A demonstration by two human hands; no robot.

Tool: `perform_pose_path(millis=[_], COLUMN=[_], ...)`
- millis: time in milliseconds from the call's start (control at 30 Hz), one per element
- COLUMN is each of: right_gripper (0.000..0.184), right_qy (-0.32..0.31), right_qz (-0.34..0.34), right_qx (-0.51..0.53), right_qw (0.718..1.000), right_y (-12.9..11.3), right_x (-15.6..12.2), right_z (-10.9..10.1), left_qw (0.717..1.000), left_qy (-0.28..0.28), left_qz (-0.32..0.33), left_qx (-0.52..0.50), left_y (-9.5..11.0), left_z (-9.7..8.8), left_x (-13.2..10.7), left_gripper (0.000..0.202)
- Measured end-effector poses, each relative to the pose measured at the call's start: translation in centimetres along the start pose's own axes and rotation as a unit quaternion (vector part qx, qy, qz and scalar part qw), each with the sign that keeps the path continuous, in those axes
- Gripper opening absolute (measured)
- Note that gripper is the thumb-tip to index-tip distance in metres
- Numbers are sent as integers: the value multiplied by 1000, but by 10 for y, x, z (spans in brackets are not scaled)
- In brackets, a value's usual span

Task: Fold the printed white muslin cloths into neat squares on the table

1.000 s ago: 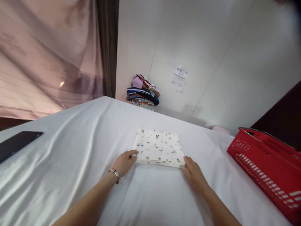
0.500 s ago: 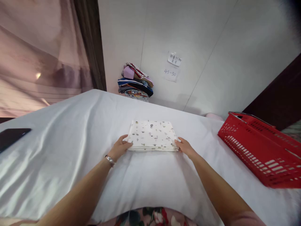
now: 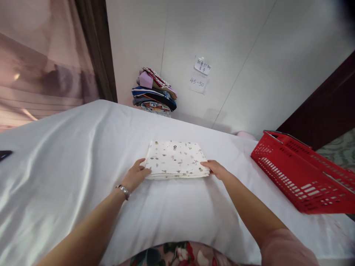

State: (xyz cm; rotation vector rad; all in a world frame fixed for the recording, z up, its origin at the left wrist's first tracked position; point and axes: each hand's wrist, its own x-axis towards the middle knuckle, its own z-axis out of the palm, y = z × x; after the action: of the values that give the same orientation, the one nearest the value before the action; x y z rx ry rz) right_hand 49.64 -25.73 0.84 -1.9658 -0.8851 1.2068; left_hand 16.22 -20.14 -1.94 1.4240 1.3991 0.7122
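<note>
Paper slip (image 3: 197, 84) on wall (image 3: 227, 33) read "45-50"; folded white cloth (image 3: 173, 158), small printed motifs, lay rectangular on smooth white sheet (image 3: 172, 210); right hand (image 3: 215, 169) pinched its near right corner; left hand (image 3: 135, 175) touched its left edge, grip unclear.

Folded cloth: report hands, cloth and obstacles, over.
Left hand at near-left corner, right hand pinching near-right corner. Folded cloth flat on white sheet. Red basket to the right, touching neither hand.
</note>
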Motion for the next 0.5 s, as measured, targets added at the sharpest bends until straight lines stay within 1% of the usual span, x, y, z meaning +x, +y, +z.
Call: perform_pose_path(millis=[67,133,200,267,333,400,433,500], right_gripper=[25,27,31,43,59,76,81,86], right_qy=[-36,-67,-67,-65,-75,-78,-79,-83], right_qz=[-15,-26,-35,-60,-88,-102,-107,-118], right_qx=[64,137,181,218,253,278,286,289], right_qw=[997,988,981,972,961,952,949,946], right_y=[5,13,22,29,36,40,41,43], right_x=[1,2,2,1,-4,-10,-14,-20], right_z=[1,3,6,9,10,11,11,10], left_qw=[997,991,986,983,979,974,972,971], left_qy=[10,12,10,10,15,25,32,40], left_qz=[27,42,53,64,75,89,94,93], left_qx=[73,129,156,171,187,206,212,216], left_y=[-1,0,1,3,3,3,3,5], left_z=[-1,-3,-4,-5,-4,-3,-3,-3], left_x=[0,-2,-5,-9,-12,-16,-18,-23], left_gripper=[62,61,59,59,57,53,51,51])
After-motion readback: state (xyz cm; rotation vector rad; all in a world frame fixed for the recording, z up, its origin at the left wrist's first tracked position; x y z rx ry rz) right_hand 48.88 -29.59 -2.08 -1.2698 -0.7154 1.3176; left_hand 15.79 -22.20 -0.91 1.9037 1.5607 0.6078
